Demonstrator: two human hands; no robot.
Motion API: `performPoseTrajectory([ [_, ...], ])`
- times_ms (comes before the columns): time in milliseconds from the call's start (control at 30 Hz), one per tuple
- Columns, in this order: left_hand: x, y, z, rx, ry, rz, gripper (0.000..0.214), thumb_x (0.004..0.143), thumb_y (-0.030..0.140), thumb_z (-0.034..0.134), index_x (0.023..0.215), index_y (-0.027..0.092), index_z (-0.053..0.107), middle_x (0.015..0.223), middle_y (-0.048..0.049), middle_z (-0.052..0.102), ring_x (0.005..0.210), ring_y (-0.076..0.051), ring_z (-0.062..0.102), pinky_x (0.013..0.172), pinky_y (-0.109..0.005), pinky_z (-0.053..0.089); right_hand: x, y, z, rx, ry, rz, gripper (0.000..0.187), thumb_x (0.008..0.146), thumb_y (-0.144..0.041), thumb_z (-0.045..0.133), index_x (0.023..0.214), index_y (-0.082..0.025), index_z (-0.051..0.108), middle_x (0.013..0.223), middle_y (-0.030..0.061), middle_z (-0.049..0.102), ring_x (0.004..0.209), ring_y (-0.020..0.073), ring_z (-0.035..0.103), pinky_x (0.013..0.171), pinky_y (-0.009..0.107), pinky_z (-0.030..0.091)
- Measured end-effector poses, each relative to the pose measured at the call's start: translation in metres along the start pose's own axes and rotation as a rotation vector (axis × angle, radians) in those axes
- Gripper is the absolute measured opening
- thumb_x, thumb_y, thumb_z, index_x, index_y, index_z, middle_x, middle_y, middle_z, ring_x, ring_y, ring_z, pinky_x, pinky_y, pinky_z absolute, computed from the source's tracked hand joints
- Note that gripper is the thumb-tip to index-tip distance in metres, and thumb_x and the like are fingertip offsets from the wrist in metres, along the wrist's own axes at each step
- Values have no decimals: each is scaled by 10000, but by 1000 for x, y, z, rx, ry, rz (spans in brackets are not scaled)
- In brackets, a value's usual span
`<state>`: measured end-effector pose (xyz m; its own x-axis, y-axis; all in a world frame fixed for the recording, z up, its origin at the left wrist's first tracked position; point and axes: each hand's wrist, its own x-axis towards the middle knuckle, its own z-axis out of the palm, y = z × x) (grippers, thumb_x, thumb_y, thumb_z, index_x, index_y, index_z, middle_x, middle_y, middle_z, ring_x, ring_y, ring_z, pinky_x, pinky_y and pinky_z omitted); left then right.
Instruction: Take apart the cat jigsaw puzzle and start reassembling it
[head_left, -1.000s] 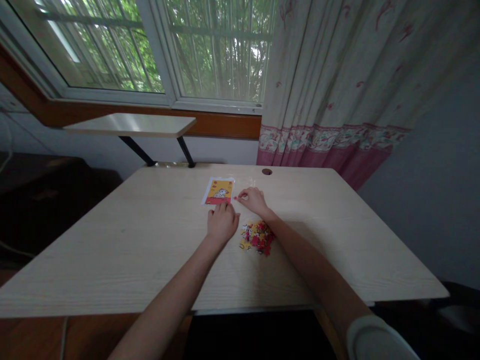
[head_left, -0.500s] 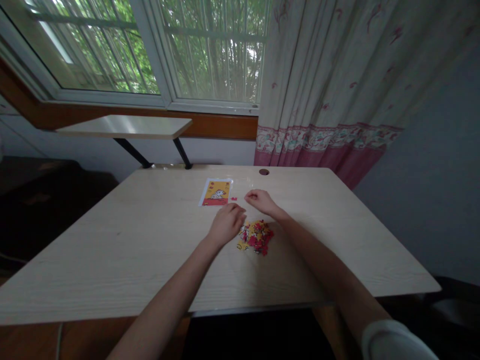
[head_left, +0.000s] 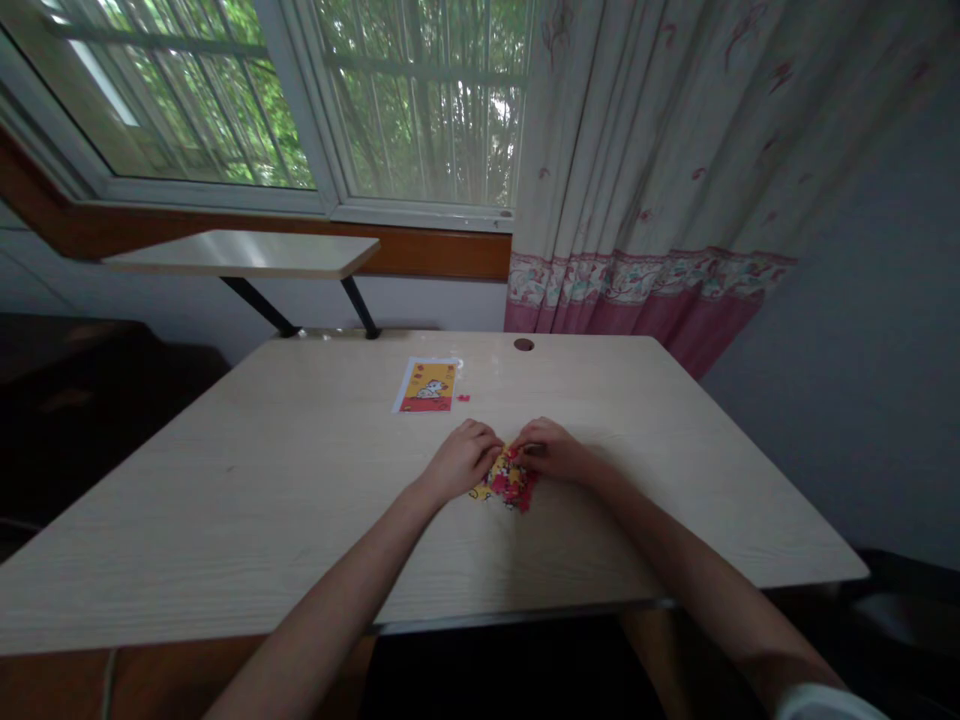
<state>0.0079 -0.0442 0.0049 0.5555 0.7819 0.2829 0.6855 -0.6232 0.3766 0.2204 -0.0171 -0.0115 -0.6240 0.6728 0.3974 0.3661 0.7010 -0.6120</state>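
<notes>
A heap of small red, yellow and white jigsaw puzzle pieces (head_left: pixel 511 484) lies on the table in front of me. My left hand (head_left: pixel 466 458) rests at the heap's left side, its fingers bent but loose, touching the upper left edge. From the right, my right hand (head_left: pixel 553 450) reaches over the upper edge with curled fingers closed around a reddish puzzle piece at the heap; its exact outline is hidden. Beyond the hands sits a single red puzzle piece (head_left: pixel 463 398). Left of that lies a picture sheet (head_left: pixel 429 388) showing a white animal on yellow and red.
The pale wooden table (head_left: pixel 300 480) has a round cable hole (head_left: pixel 523 345) near its far edge. A raised shelf (head_left: pixel 255 250) on black supports stands at the back left. Behind are a barred window and a floral curtain (head_left: pixel 630 240).
My right hand has come down from beside the single red piece to the heap. My left hand has moved slightly down and right, onto the heap's edge. The view has shifted slightly.
</notes>
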Motion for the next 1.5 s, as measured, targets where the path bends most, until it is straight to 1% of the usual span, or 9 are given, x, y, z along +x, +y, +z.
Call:
performPoseTrajectory([
  [167,1,4,-2,-74,50,0,221,870,232,443,928,201,654,942,-61,632,950,-183,528,854,-325,412,-3,-5,1,67,121,106,160,758,-369,637,746,-211,662,755,23,650,748,145,574,733,267,428],
  [300,2,9,-2,-182,99,-7,169,829,300,536,891,201,658,901,-44,646,917,-180,539,833,-325,423,0,-6,6,141,245,270,168,736,-361,645,746,-195,661,693,7,640,657,125,561,626,237,410],
  [400,3,11,0,-264,158,-50,138,799,301,577,841,198,660,871,-38,651,882,-171,548,811,-317,433,2,-5,11,176,285,314,162,748,-352,623,758,-198,670,666,-3,638,626,118,555,600,231,401],
  [600,6,7,5,-497,297,-236,144,766,292,571,747,172,649,786,-41,655,808,-168,575,772,-310,448,-1,-8,13,151,235,260,181,752,-367,616,770,-194,662,712,11,644,656,129,564,619,237,425],
  [767,8,1,12,-766,274,-369,198,708,319,589,721,134,661,685,-40,653,664,-152,581,626,-258,457,-2,-18,10,110,225,127,246,763,-392,623,918,-204,654,771,35,638,708,145,571,671,261,453],
  [933,10,-3,16,-918,284,-401,208,644,327,645,662,122,675,619,-41,651,573,-138,563,572,-247,451,0,-18,6,-58,217,-46,300,824,-434,561,1023,-230,652,796,39,665,753,154,581,721,279,421],
  [1300,9,-11,24,-920,242,-373,205,646,329,657,681,128,682,658,-50,666,601,-149,579,607,-267,459,-2,-17,4,-256,168,-96,318,832,-487,536,988,-239,659,815,25,678,774,152,578,749,291,363],
  [1400,8,-7,20,-875,260,-328,221,694,339,630,738,128,676,692,-52,666,633,-156,588,624,-274,465,-2,-16,3,-278,206,-102,315,837,-491,528,947,-231,669,809,31,682,762,154,583,738,299,365],
  [1500,7,-1,11,-681,347,-235,219,716,327,637,835,146,668,789,-55,664,730,-171,595,691,-296,470,-2,-13,3,-284,314,-84,320,817,-505,551,910,-225,675,806,37,684,755,159,590,729,303,375],
])
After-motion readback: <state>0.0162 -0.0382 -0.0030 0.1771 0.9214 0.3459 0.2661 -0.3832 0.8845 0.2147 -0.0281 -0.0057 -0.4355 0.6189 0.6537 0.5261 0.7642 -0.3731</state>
